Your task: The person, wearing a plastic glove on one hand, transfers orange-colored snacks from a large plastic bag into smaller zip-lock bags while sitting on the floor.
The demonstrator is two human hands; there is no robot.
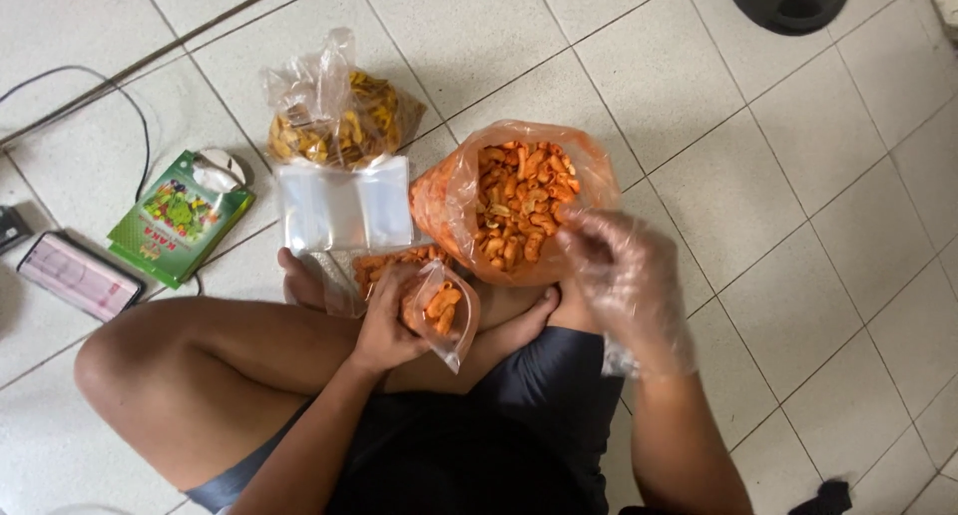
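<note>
A small clear pouch [442, 313] is clamped in the left hand [384, 325] while the gloved right hand [624, 275], fingers apparently pinched on snacks, is poised at the large open bag [514, 201]; steady transfer is needed.

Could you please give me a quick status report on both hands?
Left hand grips small clear plastic pouch, few orange snacks inside. Gloved right hand at large clear bag of orange snacks. Nothing obstructing.

Left hand [384, 325] bare, grip closed, right hand [624, 275] gloved, fingers pinched together
</note>
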